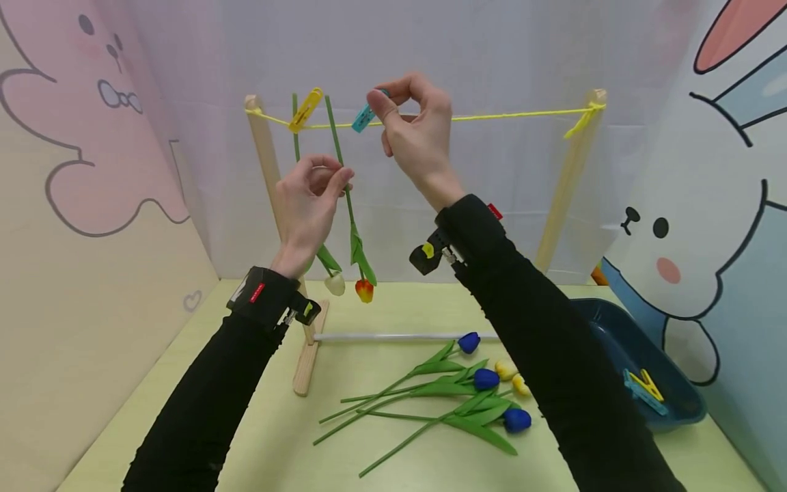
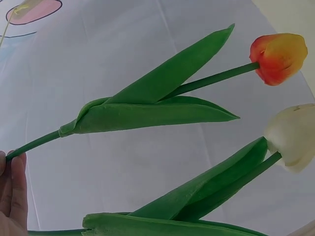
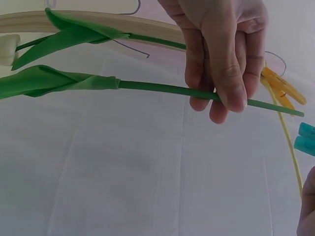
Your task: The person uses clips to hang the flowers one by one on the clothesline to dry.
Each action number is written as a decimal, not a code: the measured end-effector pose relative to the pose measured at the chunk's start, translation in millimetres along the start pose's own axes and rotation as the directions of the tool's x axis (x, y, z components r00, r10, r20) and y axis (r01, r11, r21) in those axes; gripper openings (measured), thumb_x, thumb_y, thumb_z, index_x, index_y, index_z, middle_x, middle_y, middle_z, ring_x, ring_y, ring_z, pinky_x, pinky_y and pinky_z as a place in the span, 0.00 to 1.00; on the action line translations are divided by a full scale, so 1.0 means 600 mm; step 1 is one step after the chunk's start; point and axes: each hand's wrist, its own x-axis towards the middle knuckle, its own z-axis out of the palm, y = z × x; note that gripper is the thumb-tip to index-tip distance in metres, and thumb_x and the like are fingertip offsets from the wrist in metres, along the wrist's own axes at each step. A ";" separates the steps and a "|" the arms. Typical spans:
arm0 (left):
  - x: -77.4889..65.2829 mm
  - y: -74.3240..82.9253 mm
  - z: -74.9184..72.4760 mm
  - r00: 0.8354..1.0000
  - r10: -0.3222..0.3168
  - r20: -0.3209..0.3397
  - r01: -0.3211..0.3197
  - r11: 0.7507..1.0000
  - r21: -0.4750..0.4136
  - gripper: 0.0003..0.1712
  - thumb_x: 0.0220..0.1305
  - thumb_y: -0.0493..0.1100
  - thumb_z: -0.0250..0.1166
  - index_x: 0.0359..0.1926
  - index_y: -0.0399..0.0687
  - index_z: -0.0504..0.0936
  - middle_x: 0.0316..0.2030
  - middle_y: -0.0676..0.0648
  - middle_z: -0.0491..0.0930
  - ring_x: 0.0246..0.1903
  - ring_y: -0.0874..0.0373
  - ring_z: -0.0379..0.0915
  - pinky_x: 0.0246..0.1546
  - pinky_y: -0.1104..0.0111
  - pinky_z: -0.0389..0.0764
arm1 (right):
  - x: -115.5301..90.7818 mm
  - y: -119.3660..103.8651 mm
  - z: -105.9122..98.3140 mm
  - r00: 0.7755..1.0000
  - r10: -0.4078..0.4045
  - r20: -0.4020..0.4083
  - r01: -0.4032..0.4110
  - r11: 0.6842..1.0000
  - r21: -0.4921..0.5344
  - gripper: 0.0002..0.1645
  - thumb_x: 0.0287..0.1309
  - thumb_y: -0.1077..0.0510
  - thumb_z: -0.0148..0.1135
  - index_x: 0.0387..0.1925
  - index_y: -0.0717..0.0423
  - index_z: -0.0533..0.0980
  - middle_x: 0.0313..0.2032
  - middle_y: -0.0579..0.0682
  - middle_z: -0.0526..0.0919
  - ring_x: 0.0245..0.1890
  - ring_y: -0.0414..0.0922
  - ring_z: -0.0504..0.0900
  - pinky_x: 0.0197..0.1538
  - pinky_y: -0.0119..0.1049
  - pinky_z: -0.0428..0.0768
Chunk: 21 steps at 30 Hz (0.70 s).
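Note:
In the head view my left hand (image 1: 310, 201) pinches the green stem of an orange-red tulip (image 1: 365, 291), which hangs flower down. The stem's upper end rises past the yellow string (image 1: 510, 116). To the right, my right hand (image 1: 421, 126) holds a teal clothespin (image 1: 364, 117) between thumb and fingers, close to the string. A yellow clothespin (image 1: 305, 111) sits on the string at the stem of a white tulip (image 1: 335, 283), also hanging flower down. The right wrist view shows the stem end apart from the teal clothespin (image 3: 306, 140).
Wooden posts (image 1: 568, 184) carry the string at both sides, and a white bar (image 1: 393, 337) runs low between them. Several blue tulips (image 1: 487, 379) and yellow tulips (image 1: 507, 370) lie on the table (image 1: 264, 424). A dark blue tray (image 1: 691, 410) at right holds teal and yellow clothespins (image 1: 645, 393).

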 end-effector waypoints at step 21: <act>0.004 0.007 0.004 0.999 -0.041 0.003 0.041 0.999 -0.004 0.13 0.67 0.38 0.68 0.45 0.31 0.81 0.37 0.36 0.89 0.27 0.80 0.77 0.33 0.82 0.78 | 0.013 0.003 0.040 0.992 0.104 -0.067 -0.118 0.953 -0.278 0.12 0.65 0.56 0.66 0.40 0.63 0.82 0.24 0.40 0.74 0.30 0.37 0.72 0.47 0.24 0.68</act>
